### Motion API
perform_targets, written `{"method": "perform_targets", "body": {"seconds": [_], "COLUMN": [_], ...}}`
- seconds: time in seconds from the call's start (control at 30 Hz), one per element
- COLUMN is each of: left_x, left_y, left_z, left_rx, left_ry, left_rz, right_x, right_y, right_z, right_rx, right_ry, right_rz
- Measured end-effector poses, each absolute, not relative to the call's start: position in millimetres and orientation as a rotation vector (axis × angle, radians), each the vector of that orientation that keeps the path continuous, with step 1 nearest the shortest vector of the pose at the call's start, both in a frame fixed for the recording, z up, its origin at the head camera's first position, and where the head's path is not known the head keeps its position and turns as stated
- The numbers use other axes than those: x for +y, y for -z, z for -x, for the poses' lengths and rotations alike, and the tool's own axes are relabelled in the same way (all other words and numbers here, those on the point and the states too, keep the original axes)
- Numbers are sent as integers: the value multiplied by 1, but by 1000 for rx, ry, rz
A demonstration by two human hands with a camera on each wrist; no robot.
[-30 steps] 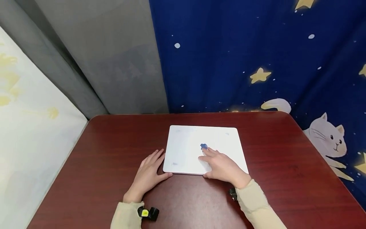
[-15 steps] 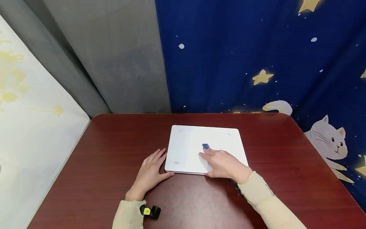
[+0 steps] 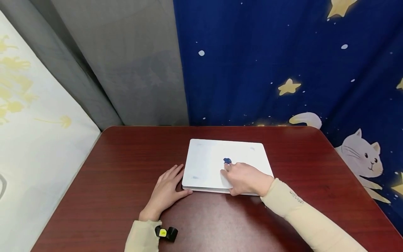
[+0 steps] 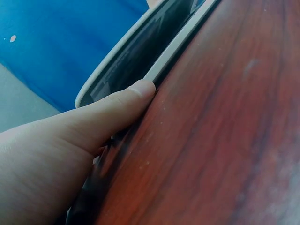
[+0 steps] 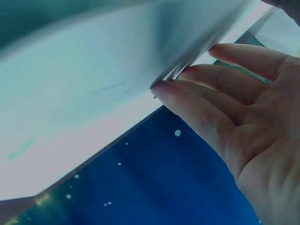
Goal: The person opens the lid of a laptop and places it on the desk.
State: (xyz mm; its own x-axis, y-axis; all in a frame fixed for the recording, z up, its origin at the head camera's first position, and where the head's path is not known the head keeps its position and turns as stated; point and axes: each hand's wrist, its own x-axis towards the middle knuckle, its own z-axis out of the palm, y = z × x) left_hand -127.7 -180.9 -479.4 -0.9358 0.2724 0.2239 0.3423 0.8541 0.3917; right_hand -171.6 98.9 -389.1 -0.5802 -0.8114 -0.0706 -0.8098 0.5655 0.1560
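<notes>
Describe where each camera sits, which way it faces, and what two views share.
Head: worn on the head, facing forward and down at the white laptop; left hand, right hand and sleeves show.
Left wrist: on that wrist, facing along the laptop's front edge; left thumb shows.
Right wrist: likewise, facing the lid; its fingers show.
Shared by head and right wrist: blue curtain.

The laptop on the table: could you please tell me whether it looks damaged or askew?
Faint greyish smudges near three corners of the laptop lid stand out against the white, perhaps just dirt. The laptop sits slightly skewed to the far edge of the table. No breakage shows.
</notes>
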Motion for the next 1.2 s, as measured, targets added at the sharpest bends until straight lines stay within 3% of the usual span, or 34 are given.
{"method": "perform_targets", "body": {"seconds": [0.63, 1.2], "left_x": [-183, -189], "left_y": [477, 480], "left_z": [125, 125], "left_rx": [-2885, -2861], "left_ry": [692, 731], "left_rz": [455, 478], "right_x": [87, 90], "right_y": [369, 358], "right_z": [171, 174], "right_rx": [-2615, -2555], "right_ry": [511, 253], "right_rz": [-1549, -1590]}}
